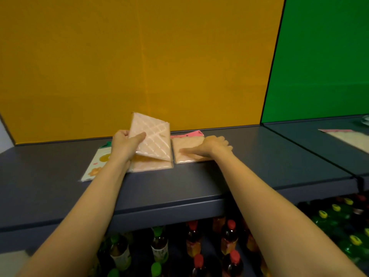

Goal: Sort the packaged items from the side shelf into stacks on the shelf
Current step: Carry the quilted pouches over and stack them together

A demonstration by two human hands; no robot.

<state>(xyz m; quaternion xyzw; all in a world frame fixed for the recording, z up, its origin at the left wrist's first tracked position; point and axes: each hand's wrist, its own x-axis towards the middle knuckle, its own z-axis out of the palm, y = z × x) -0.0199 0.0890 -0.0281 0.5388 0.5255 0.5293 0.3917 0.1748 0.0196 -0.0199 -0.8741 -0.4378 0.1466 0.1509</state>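
My left hand [124,142] grips a pale peach quilted packet [152,136] by its left edge and holds it tilted up over a matching peach packet [151,165] lying flat on the grey shelf [199,182]. My right hand [211,146] lies flat, fingers spread, on a beige packet with a pink header [187,143] just to the right. A white packet with orange and yellow shapes and a green top [95,165] lies at the left, partly hidden by my left forearm.
On the side shelf [311,134] at the far right lies another pale packet with a pink strip [347,137]. Yellow [139,56] and green [323,56] back panels stand behind. Below the shelf stand several bottles [195,242] with red, green and yellow caps.
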